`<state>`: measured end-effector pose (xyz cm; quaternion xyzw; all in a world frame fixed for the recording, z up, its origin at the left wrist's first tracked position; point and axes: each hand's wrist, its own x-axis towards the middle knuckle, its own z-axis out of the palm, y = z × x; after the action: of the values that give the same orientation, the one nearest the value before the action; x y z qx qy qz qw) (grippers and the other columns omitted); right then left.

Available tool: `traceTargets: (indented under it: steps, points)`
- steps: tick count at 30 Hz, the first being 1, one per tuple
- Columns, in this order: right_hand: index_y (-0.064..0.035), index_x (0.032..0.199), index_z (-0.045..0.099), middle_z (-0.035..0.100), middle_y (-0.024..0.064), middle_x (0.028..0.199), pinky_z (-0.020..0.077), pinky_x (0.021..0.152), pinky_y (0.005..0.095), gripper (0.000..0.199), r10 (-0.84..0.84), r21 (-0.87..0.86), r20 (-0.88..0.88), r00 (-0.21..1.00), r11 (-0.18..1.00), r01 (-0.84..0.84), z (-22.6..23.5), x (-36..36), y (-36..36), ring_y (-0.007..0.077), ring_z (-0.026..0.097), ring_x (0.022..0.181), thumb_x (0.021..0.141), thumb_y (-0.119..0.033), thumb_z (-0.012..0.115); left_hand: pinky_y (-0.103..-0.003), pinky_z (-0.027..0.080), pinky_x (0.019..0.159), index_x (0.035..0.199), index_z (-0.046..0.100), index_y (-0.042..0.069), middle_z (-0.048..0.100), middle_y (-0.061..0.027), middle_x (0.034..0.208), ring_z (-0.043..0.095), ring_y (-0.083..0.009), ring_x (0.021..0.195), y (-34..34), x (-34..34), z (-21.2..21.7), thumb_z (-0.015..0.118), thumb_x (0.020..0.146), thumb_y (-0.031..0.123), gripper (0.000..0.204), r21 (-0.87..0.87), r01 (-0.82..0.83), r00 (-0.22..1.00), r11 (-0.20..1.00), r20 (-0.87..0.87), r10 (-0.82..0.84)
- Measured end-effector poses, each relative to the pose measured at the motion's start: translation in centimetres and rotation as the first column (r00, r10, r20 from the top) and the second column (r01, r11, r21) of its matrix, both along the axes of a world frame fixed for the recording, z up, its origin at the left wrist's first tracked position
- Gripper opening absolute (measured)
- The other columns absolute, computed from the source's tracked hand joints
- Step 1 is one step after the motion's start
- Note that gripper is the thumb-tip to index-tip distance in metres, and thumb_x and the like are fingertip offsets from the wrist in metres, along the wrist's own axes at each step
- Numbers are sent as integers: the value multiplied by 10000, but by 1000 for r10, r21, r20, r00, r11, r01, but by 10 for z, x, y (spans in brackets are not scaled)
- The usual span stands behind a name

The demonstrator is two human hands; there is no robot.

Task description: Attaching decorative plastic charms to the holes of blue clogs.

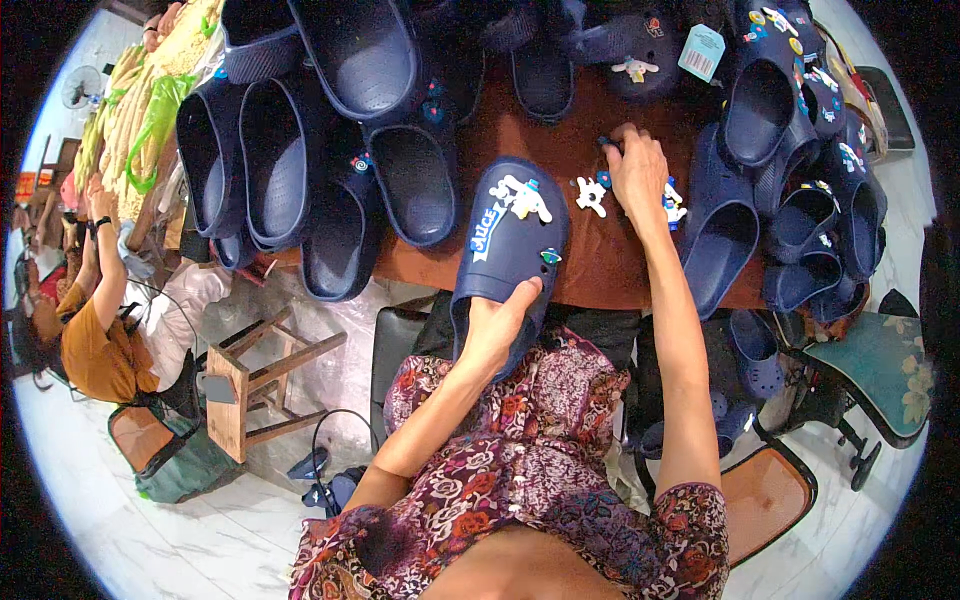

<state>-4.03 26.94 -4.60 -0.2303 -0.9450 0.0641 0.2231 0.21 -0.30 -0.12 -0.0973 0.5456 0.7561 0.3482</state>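
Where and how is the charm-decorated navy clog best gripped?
The navy clog is probably best pinched at the upper's edge, from the wearer's side: its foot opening faces the body, while charms occupy the toe. The left hand grips there, thumb on top.

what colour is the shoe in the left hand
The shoe is navy blue, clearest in the head view.

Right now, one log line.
left hand: gripping decorated navy clog | right hand: at small blue charm | nearby: white charm on brown tabletop
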Motion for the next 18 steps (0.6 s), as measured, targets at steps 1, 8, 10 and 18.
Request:
traceTargets:
  steps: [1, 8, 10, 18]
  points:
    - [-27, 1074, 605, 627, 179, 974, 462, 737, 478, 325, -1, 0, -1, 1000, 1000, 1, -1, 0, 0, 359, 585, 896, 799, -186, 678, -313, 446, 940, 1295, 453, -24, 568, -102, 1214, 562, -185, 1077, 0, 0, 1, 673, 835, 46, 515, 3, -10, 1000, 1000, -11, 10]
    - [-36, 1033, 619, 635, 154, 923, 454, 724, 462, 205, 71, -46, -44, 997, 996, -73, 25, 13, -17, 333, 595, 868, 883, -172, 585, -313, 445, 940, 1275, 475, -20, 574, -96, 1191, 564, -184, 1055, 1, -1, 1, 673, 831, 46, 491, 15, -12, 1000, 1000, -21, 12]
    - [-38, 1009, 627, 638, 147, 920, 461, 717, 442, 176, 129, -150, -100, 987, 978, -143, 46, 30, -42, 319, 603, 867, 901, -164, 570, -311, 445, 939, 1278, 471, -19, 572, -95, 1193, 563, -183, 1056, 0, 0, 4, 672, 831, 45, 495, 20, -23, 1000, 1000, -16, 24]
    - [-30, 992, 666, 651, 38, 863, 414, 564, 229, 125, 276, -818, -236, 932, 461, -344, 62, 100, -117, 73, 548, 658, 913, -101, 601, -303, 444, 943, 1297, 444, -16, 559, -94, 1206, 552, -171, 1075, -1, 2, -8, 647, 846, 24, 497, 76, -12, 1000, 997, -11, 13]
